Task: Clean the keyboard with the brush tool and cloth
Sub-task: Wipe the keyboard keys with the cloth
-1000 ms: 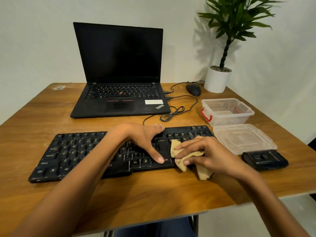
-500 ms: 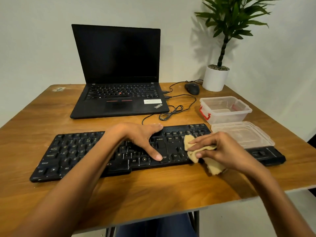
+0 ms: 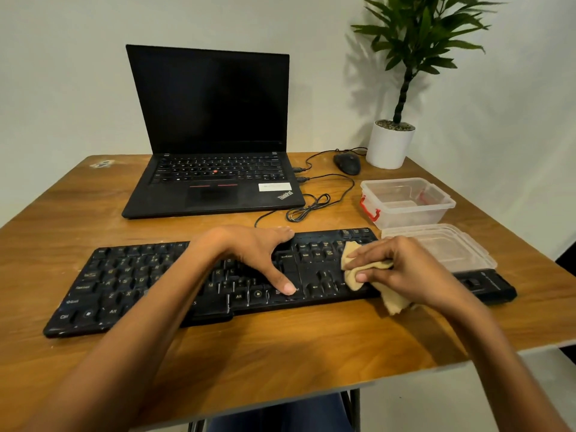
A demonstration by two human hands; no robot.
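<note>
cloth (image 3: 353,275) lay bunched on the right-hand keys of the keyboard (image 3: 140,282). the right hand (image 3: 408,269) pinched it between thumb and curled fingers, and one tail trailed off the near edge onto the table (image 3: 280,353). the left hand (image 3: 255,254) lay flat with fingers spread, pressing the middle keys and gripping nothing. by my reckoning the cloth stage was part done: the pass sat at the right end, and the left half looked yet to be wiped. whether brushing had been done could not be told; a black object (image 3: 489,283) at the keyboard's right end may have been the brush. room was tight rightward, where the lid (image 3: 461,247) met the far corner and the box (image 3: 405,201) stood just behind. a cable (image 3: 311,207) lay near the back edge. the near side was open up to the table's edge.
</note>
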